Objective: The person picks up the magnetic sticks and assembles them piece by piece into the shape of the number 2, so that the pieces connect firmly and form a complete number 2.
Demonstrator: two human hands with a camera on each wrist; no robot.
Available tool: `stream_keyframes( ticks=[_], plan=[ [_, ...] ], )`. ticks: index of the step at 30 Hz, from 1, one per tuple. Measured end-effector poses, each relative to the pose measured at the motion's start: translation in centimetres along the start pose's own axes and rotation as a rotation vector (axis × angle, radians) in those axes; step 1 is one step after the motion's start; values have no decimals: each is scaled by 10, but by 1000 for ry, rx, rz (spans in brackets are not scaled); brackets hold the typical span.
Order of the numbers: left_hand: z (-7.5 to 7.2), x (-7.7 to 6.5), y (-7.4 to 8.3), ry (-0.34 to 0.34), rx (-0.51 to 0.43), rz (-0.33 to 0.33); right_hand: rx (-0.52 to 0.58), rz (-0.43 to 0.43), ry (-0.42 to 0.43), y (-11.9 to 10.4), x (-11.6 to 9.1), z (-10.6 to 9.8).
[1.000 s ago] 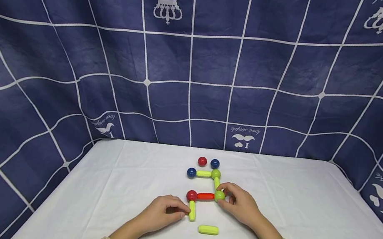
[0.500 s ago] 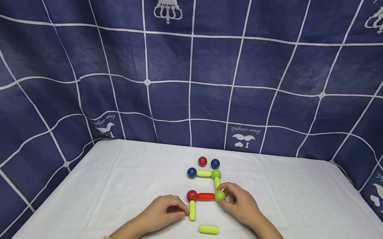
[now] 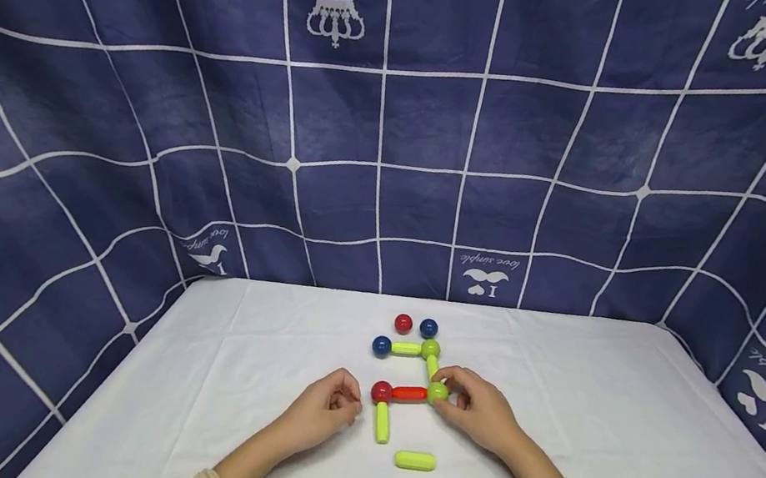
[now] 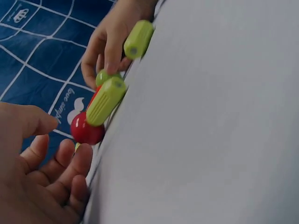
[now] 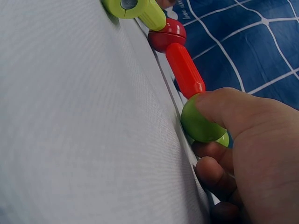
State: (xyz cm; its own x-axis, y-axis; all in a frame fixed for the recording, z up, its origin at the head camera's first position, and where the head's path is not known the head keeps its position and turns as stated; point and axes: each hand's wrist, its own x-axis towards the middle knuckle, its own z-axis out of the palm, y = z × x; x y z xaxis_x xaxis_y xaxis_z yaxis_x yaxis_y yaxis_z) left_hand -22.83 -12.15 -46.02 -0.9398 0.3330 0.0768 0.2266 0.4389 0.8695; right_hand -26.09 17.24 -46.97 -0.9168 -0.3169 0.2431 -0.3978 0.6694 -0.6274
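Observation:
My right hand (image 3: 485,413) pinches a green ball (image 3: 437,392) between thumb and fingers; the right wrist view shows the thumb on that ball (image 5: 202,122). From it a red rod (image 3: 409,394) runs left to a red ball (image 3: 382,392). A yellow-green rod (image 3: 382,423) extends from the red ball toward the near side. Beyond the pinched ball, another yellow-green rod (image 3: 432,367) leads to a second green ball (image 3: 430,349). My left hand (image 3: 319,412) is just left of the red ball, fingers loosely curled, nothing in them; the left wrist view shows the palm (image 4: 37,186) bare.
A yellow-green rod (image 3: 406,349) joins the far green ball to a blue ball (image 3: 381,346). Behind lie a red ball (image 3: 403,323) and a blue ball (image 3: 428,328). One loose yellow-green rod (image 3: 415,461) lies nearer on the white cloth (image 3: 242,351). A blue curtain (image 3: 426,119) hangs behind.
My left hand has come away from the near yellow-green rod, shifting left and slightly back, its fingers curling more. My right hand stays at the green ball.

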Motion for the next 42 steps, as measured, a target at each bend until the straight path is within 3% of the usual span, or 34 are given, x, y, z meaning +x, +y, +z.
stream_keyframes(
  ticks=[5,12,19,25,29,32,37,42],
  plan=[
    [-10,19,9,32,-30,-67,-5,-1,3,1,-1,1],
    [-17,68,19,144,33,-29,3,10,-1,-1,0,1],
    [-12,112,23,190,80,-28,8,4,10,-1,-1,2],
    [-10,134,22,216,189,-49,3,8,-4,-2,-1,2],
    [-10,148,18,209,185,-96,-5,1,5,-2,1,0],
    [-7,157,12,166,163,-145,-11,-4,12,-1,1,-1],
    [-2,164,5,109,158,-199,-8,-3,10,0,1,0],
    [0,164,4,86,204,-210,-6,1,16,-1,2,2]
  ],
)
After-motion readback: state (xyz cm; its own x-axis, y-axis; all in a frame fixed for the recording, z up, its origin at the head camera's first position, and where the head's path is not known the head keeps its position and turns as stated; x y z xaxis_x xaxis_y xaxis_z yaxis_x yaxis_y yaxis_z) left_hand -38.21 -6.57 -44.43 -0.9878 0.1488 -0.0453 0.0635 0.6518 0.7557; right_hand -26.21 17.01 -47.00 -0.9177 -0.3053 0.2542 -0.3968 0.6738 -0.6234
